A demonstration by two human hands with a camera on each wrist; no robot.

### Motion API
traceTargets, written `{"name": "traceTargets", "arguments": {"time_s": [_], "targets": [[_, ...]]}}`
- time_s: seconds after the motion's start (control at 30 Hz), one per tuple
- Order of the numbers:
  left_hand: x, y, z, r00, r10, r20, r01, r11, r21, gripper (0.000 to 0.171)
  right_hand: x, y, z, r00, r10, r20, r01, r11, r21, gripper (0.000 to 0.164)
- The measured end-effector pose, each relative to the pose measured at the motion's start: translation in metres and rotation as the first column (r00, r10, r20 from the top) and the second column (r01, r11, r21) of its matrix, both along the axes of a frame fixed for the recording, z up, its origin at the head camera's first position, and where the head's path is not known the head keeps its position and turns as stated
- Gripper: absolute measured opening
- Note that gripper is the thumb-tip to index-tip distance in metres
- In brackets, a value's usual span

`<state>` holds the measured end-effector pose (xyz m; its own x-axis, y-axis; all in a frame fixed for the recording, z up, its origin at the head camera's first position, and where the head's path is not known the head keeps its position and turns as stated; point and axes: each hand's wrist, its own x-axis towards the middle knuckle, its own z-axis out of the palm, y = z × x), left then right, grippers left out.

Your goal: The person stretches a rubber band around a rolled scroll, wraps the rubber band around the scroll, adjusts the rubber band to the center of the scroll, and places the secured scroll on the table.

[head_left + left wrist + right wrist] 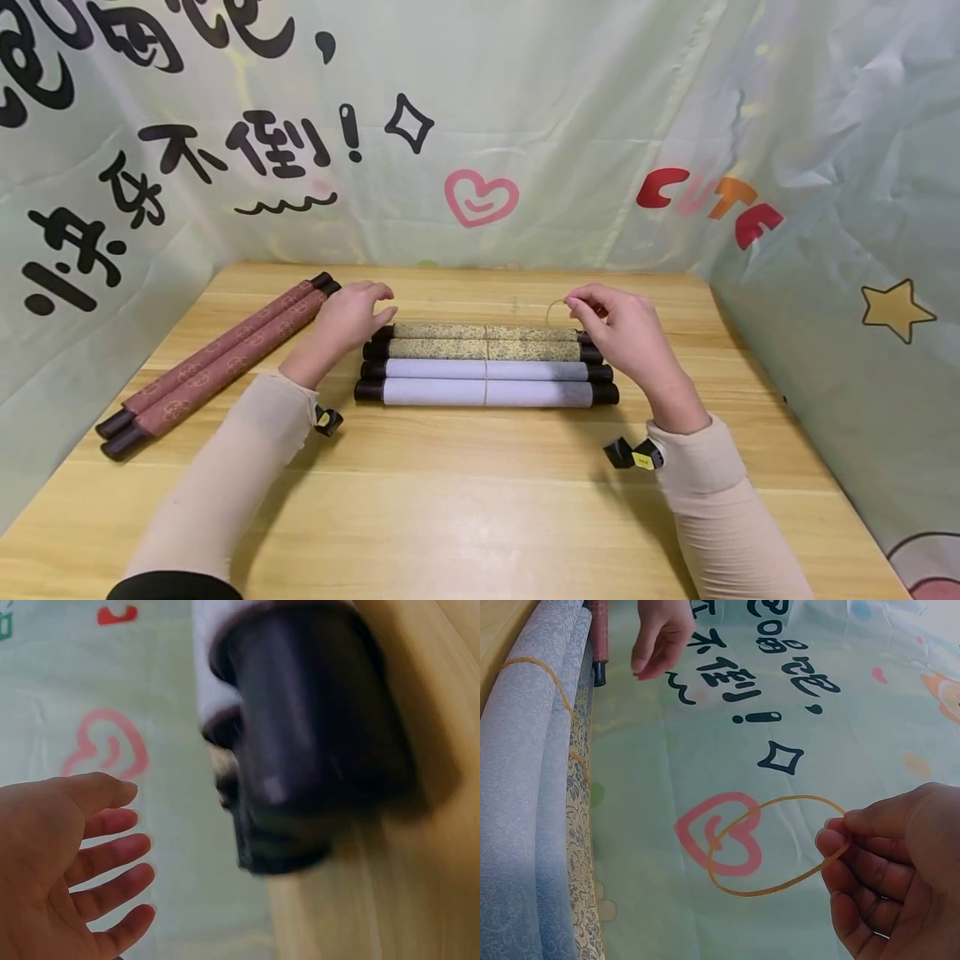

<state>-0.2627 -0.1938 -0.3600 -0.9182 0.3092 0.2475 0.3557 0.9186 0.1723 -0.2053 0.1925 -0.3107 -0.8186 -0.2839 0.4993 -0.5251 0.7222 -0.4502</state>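
My right hand (pixel 626 337) pinches a thin yellow rubber band (pixel 769 889) between thumb and fingers, and the loop hangs open in the right wrist view. Just below it lie two yellow patterned scrolls (pixel 525 343), with two pale blue-white scrolls (pixel 450 392) in front of them. Across the middle of both pairs run thin bands (pixel 486 371). My left hand (pixel 348 317) hovers by the scrolls' left ends, its fingers spread and holding nothing in the left wrist view. The dark end knob (pixel 315 712) of a scroll looms close there, blurred.
Two dark red patterned scrolls (pixel 232 350) lie slantwise on the left of the wooden table (pixel 480 517). A printed cloth (pixel 570 100) with lettering and a pink heart hangs behind and at the sides.
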Motion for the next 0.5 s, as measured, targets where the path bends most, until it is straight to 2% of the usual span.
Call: {"name": "traceTargets", "arguments": {"time_s": [0.3, 0.5], "targets": [[-0.016, -0.038, -0.013, 0.999, 0.043, 0.024, -0.040, 0.993, -0.115, 0.047, 0.001, 0.001, 0.000, 1.000, 0.001, -0.016, -0.001, 1.000, 0.001, 0.020], [-0.026, -0.063, -0.024, 0.998, 0.064, 0.026, -0.060, 0.985, -0.159, 0.052, 0.000, 0.001, 0.000, 1.000, 0.005, -0.024, -0.005, 1.000, 0.001, 0.020]]}}
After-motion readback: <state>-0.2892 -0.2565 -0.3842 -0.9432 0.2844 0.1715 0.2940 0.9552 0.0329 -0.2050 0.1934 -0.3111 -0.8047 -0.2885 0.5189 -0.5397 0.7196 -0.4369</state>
